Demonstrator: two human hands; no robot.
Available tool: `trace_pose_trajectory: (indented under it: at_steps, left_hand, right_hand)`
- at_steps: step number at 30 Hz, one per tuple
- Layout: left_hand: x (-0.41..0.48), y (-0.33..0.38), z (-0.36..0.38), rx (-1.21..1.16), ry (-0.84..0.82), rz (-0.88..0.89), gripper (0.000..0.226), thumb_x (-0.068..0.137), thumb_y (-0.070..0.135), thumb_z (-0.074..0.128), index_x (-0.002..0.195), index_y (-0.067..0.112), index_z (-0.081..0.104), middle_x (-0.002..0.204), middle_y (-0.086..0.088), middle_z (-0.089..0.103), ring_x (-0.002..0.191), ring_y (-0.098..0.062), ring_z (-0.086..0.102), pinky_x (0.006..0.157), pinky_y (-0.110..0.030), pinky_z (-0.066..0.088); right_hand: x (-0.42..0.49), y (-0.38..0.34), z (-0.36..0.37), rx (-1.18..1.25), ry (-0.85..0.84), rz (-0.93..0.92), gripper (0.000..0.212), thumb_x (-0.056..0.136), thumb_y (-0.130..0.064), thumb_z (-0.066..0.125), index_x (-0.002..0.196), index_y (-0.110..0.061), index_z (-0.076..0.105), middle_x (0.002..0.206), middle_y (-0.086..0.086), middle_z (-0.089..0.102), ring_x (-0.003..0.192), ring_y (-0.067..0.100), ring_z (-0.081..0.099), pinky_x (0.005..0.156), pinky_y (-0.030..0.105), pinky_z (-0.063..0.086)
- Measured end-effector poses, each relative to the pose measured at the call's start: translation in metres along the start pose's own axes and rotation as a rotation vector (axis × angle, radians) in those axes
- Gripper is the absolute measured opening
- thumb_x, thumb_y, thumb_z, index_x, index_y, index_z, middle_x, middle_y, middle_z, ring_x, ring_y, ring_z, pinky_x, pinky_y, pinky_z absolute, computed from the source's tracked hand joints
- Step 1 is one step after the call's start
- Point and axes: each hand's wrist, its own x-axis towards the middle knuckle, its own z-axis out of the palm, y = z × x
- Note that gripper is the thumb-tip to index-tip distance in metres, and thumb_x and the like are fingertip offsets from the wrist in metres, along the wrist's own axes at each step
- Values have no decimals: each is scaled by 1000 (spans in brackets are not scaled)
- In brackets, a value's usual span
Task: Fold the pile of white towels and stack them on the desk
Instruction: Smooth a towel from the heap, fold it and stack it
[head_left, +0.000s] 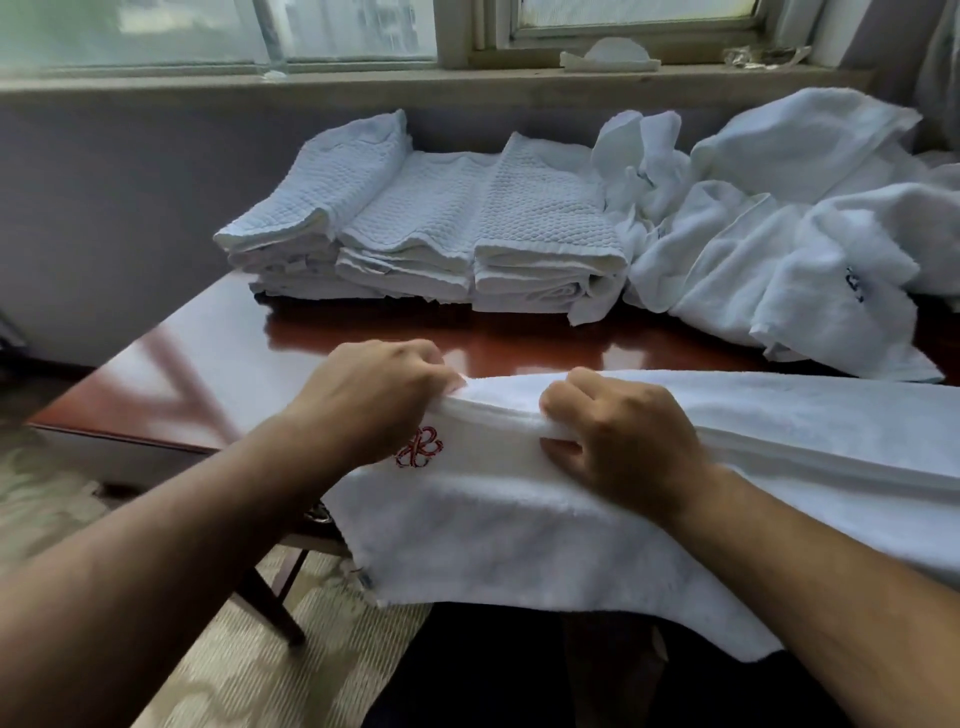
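Both hands, left (384, 395) and right (618, 441), pinch the folded edge of a white towel (519, 519) draped over the counter's (218, 364) near edge, probably to square the crease. Three folded stacks (421, 228) sit behind, with the unfolded pile (779, 234) to their right.

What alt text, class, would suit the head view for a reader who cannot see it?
The left hand and right hand grip a fold of a white towel with a red emblem on a desk; folded stacks and an unfolded pile lie behind.
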Motion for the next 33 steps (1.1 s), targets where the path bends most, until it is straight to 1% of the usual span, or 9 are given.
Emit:
trace_pose_trajectory:
  at_steps: [7,10,13,16,19,22,24,30,33]
  left_hand:
    - [-22,5,2,-78,-77,-73,49,78,53,53,126,44,58,108,13,64,89,-24,67,64,-31,45]
    - [-34,-3,-1,-413,-58,-216,57,83,72,29,106,36,67,91,12,66,87,-14,61,73,-34,50]
    - [-37,-17,7,-482,89,-560,48,92,62,34,91,24,64,89,6,65,87,-21,59,72,-38,47]
    - [-30,-28,17,-384,-139,-874,47,97,60,40,103,20,64,106,-5,67,97,-27,59,75,-35,42]
    - [-17,-34,22,-427,-261,-883,68,98,65,36,106,8,71,109,-15,71,104,-32,62,75,-31,39]
    - [-11,-36,21,-559,-164,-898,62,93,65,49,68,12,67,60,1,67,67,-18,65,53,-24,37]
    - [-11,-37,24,-617,-93,-909,55,92,55,58,57,13,62,47,7,61,53,-6,56,45,-22,33]
    - [-12,-45,32,-720,65,-983,36,101,37,47,72,15,53,76,2,57,67,-12,48,56,-28,31]
    - [-12,-51,34,-703,-3,-957,41,99,36,50,64,16,48,64,4,53,60,-15,47,53,-31,30]
  right_hand:
    - [-4,6,1,70,-6,-83,21,82,-33,60,75,-13,64,64,2,58,51,30,56,44,30,39]
    - [-3,5,-2,120,-31,-90,31,82,-43,58,76,-14,68,64,1,61,50,29,57,44,29,43]
    - [0,-1,-7,179,-134,-83,46,87,-57,47,71,-19,66,62,-4,57,53,25,56,47,29,41]
    - [17,-8,-3,183,-220,-3,52,96,-57,30,60,-23,47,65,-6,51,64,20,52,54,30,30]
    - [43,-5,7,219,-284,162,38,99,-46,44,68,-26,52,75,-7,58,75,18,55,57,30,34]
    - [54,6,22,260,-353,284,9,96,-37,60,93,-30,65,91,-9,63,87,17,59,71,32,47]
    - [50,12,32,329,-384,334,7,93,-40,65,90,-35,62,89,-13,58,85,12,57,72,32,45]
    - [48,20,41,464,-305,428,14,98,-36,56,88,-36,65,85,-17,57,84,9,57,74,31,42]
    - [59,24,36,446,-411,442,12,98,-36,58,90,-35,67,80,-22,57,79,4,54,66,24,39]
